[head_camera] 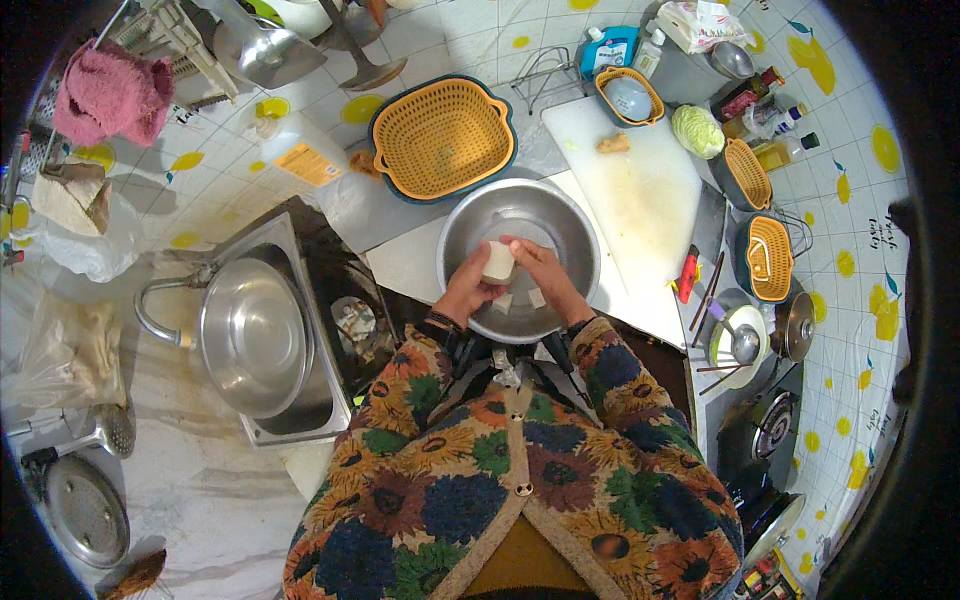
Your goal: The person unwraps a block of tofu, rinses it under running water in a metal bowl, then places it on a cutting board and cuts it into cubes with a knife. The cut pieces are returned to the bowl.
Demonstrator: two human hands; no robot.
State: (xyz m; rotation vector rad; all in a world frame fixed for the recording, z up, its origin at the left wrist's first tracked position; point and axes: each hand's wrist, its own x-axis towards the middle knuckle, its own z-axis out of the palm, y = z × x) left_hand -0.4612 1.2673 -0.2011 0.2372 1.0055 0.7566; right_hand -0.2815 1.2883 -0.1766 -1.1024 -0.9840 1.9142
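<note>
Over a round steel basin, my left hand and my right hand hold a pale, off-white block of food between them. Its exact kind I cannot tell. My left fingers curl around its left side and underside; my right fingertips press on its upper right edge. Below my hands, inside the basin, lie a small white piece and another white piece.
Behind the basin stands a yellow colander in a dark tub. To the right are a white cutting board with a ginger-like piece, a cabbage, and a red-handled tool. A sink holding a steel bowl is at left.
</note>
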